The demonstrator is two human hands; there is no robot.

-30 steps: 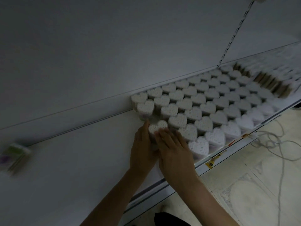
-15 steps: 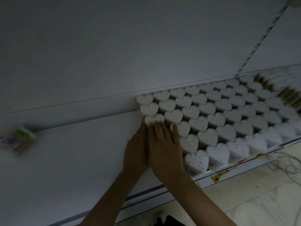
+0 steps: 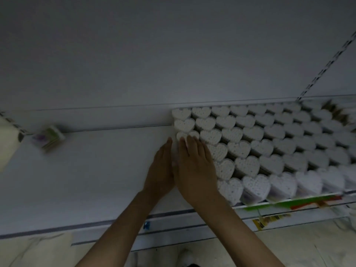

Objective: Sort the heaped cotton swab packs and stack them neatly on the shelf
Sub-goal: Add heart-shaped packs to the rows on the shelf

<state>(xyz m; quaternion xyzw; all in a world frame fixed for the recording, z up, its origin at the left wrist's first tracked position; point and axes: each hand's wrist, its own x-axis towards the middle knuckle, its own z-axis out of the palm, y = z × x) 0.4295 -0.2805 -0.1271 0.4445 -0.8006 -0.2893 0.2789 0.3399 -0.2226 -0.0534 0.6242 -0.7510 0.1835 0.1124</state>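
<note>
Several white heart-shaped cotton swab packs (image 3: 248,149) stand in tight rows on the right part of the white shelf (image 3: 86,170). My left hand (image 3: 161,170) lies flat against the left side of the leftmost column. My right hand (image 3: 194,164) rests flat on top of the packs in that column, fingers straight, covering a few of them. One heart pack (image 3: 185,134) shows just past my fingertips. Neither hand grips anything.
A blurred small pack with purple and green print (image 3: 48,138) lies alone at the shelf's back left. A slotted upright (image 3: 327,64) runs up the back wall. Price labels (image 3: 289,204) line the shelf's front rail. Pale floor below.
The view has swung left and nearer. Both hands slid forward along the left column, and my right hand flattened over the packs; the pack between them now sits in line.
</note>
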